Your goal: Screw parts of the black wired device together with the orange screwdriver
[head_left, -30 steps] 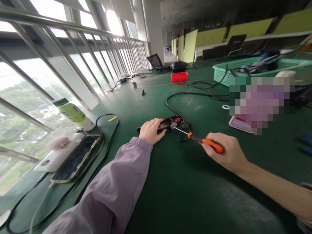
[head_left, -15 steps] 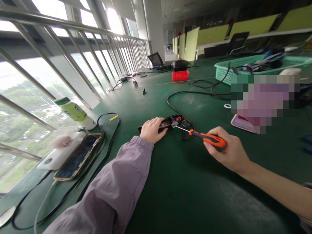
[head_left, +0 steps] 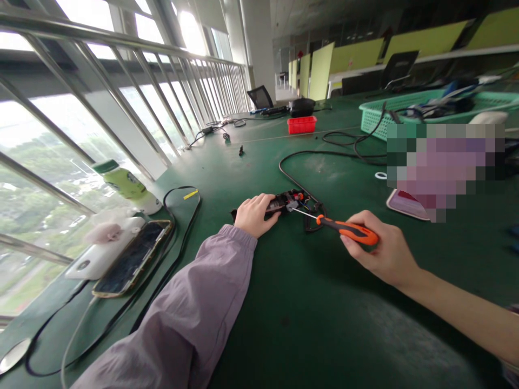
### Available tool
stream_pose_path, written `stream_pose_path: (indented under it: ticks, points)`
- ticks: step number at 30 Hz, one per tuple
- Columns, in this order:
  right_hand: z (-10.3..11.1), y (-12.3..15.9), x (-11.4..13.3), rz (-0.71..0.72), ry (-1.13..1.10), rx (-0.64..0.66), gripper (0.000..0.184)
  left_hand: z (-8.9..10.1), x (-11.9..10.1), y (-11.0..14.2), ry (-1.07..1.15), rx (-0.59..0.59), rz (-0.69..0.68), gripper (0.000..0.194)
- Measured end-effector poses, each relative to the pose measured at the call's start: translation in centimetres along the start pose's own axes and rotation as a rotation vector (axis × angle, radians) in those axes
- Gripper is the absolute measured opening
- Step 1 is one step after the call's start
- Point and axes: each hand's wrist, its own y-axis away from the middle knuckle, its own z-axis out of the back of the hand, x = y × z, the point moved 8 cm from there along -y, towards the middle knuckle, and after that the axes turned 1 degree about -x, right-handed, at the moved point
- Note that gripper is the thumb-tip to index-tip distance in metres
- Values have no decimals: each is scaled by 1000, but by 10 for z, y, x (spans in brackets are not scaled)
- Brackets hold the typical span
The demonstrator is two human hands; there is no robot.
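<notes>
A small black opened device (head_left: 290, 202) with red and white parts inside lies on the green table (head_left: 308, 302), a black cable running from it. My left hand (head_left: 254, 214), in a lilac sleeve, is curled over its near end and holds it down. My right hand (head_left: 383, 249) is closed round the orange handle of a screwdriver (head_left: 340, 227). The metal tip of the screwdriver rests in the device's exposed parts.
At the left edge lie a phone (head_left: 132, 258), a white power bank (head_left: 97, 254) and a green-capped bottle (head_left: 127, 186) by the window railing. A red box (head_left: 302, 124) and a green basket (head_left: 430, 111) of cables stand farther back. A pink-edged phone (head_left: 405, 204) lies to the right.
The screwdriver handle has risen slightly and its tip has shifted a little further into the device. My left hand keeps its hold.
</notes>
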Motion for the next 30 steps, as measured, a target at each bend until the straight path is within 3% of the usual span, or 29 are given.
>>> stream_pose_path:
  ticks: [5, 13, 19, 30]
  points:
    - [-5, 0, 3, 74, 73, 43, 21, -1, 1, 0, 1, -3, -1, 35]
    - [0, 0, 3, 29, -10, 3, 11, 0, 0, 0, 5, -4, -3, 35]
    - [-5, 0, 4, 52, 65, 48, 22, 0, 0, 0, 2, -1, -1, 35]
    - [-6, 0, 4, 50, 55, 57, 20, 0, 0, 0, 2, 9, 10, 35]
